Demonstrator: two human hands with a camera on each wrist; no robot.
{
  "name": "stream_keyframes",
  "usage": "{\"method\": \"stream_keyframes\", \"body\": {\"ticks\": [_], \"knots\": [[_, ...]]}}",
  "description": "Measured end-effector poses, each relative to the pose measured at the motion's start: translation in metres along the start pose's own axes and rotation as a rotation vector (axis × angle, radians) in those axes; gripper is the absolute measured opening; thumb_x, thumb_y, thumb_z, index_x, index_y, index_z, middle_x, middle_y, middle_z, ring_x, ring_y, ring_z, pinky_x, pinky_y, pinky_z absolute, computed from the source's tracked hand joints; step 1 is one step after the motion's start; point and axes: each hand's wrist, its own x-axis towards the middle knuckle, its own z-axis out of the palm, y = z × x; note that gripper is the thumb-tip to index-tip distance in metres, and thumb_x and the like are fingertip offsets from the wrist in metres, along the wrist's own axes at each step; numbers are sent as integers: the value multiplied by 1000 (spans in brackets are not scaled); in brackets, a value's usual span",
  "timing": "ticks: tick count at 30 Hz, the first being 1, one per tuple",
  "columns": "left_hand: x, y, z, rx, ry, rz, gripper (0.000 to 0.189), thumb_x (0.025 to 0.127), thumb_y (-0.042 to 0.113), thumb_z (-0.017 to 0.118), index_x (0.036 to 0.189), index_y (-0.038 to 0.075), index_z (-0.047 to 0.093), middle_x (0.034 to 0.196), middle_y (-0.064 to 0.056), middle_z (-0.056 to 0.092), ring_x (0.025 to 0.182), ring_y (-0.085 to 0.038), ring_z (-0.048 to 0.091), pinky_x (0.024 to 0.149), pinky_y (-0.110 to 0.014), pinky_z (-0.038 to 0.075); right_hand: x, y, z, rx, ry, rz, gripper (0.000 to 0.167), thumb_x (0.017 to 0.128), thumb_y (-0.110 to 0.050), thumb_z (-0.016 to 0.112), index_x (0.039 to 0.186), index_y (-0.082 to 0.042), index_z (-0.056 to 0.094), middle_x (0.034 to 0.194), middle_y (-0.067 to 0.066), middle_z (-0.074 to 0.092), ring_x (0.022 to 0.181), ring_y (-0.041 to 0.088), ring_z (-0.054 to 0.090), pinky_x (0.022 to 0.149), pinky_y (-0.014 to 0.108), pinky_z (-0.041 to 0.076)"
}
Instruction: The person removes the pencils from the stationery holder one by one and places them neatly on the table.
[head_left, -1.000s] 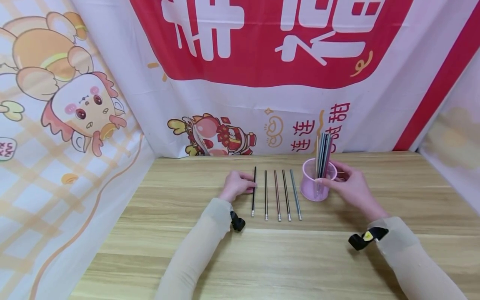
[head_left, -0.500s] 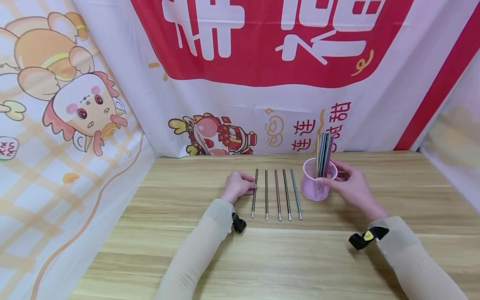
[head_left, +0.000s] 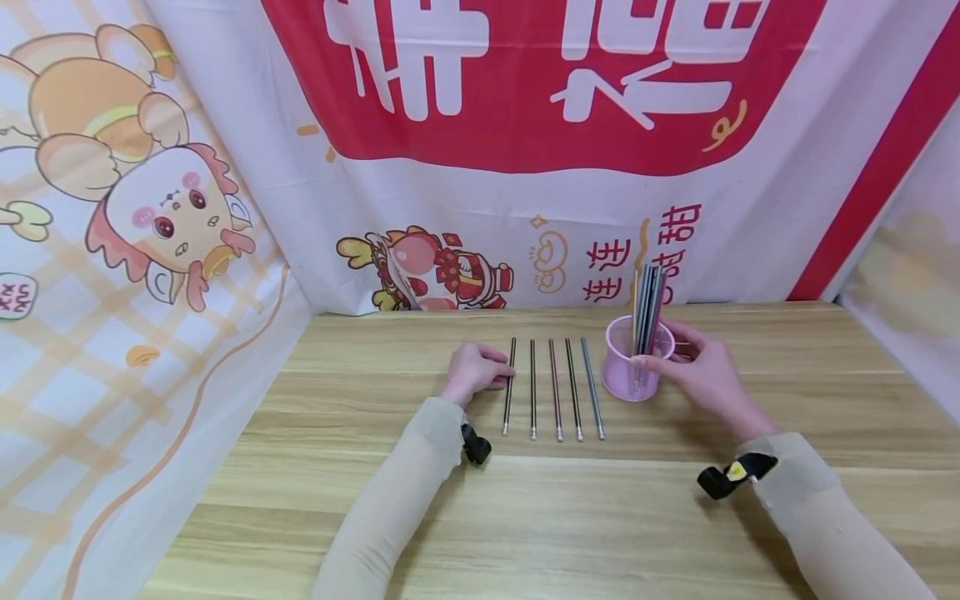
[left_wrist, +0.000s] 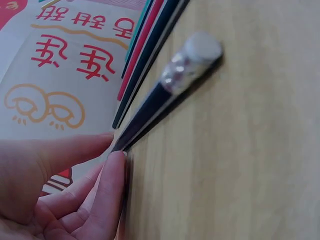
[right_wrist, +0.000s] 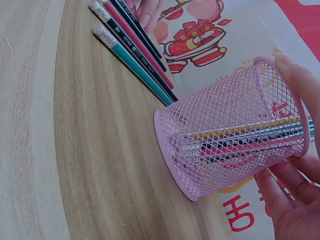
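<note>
Thumb and finger of the left hand pinch a dark pencil, leftmost of five near the table's back edge; the right hand grips a mesh cup of more pencils. Likely light, stiff and quick to roll, it should suit a mid-shaft hold.

Clock centred on the pencil row: hand passage existed over the tabletop at 6 o'clock, between both sleeves. The left hand obstructed 9 o'clock; the pink mesh cup and right hand blocked 3 o'clock. The printed backdrop limited 12 o'clock.
</note>
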Motion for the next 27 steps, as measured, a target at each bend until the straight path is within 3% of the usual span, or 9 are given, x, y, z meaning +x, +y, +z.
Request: {"method": "stream_keyframes", "body": {"ticks": [5,8,12,16,20,27], "knots": [[1,4,-8,-67,-14,14,29,88,3,80,115,-5,71,98,-15,73,84,-28,74,73,-31,64,-1,-1,-1,10,-1,-10,89,85,-46,83,154,-8,43,139,19,57,118,34,58,84,11,51],[3,12,-11,-76,0,38,33,90,12,80,119,-1,71,101,-11,73,89,-29,73,78,-34,64,-1,-1,-2,11,1,-13,89,85,-46,83,154,-8,43,140,19,57,118,33,58,84,11,51],[3,28,-6,-80,-8,131,36,91,20,80,122,4,71,102,-7,74,95,-31,72,82,-36,63,-1,-1,-3,9,-2,-7,88,85,-46,83,154,-8,43,141,19,56,119,33,58,86,12,51],[0,46,7,-95,-61,255,35,92,24,79,122,5,72,104,-6,74,99,-30,72,89,-41,61,-1,-1,-3,11,-9,1,90,84,-48,83,154,-8,43,141,18,56,120,33,58,88,13,52],[-3,65,25,-33,-101,348,39,92,32,79,123,10,72,108,-1,74,98,-17,70,91,-38,59,0,-2,-2,18,-12,-2,89,84,-47,84,153,-8,44,139,18,57,119,32,58,87,13,51],[1,89,62,35,-151,444,45,90,37,80,127,12,71,117,2,73,104,-9,66,94,-28,55,0,-1,-1,7,-5,-24,86,85,-44,84,153,-8,45,137,17,59,116,32,59,85,13,51]]}}
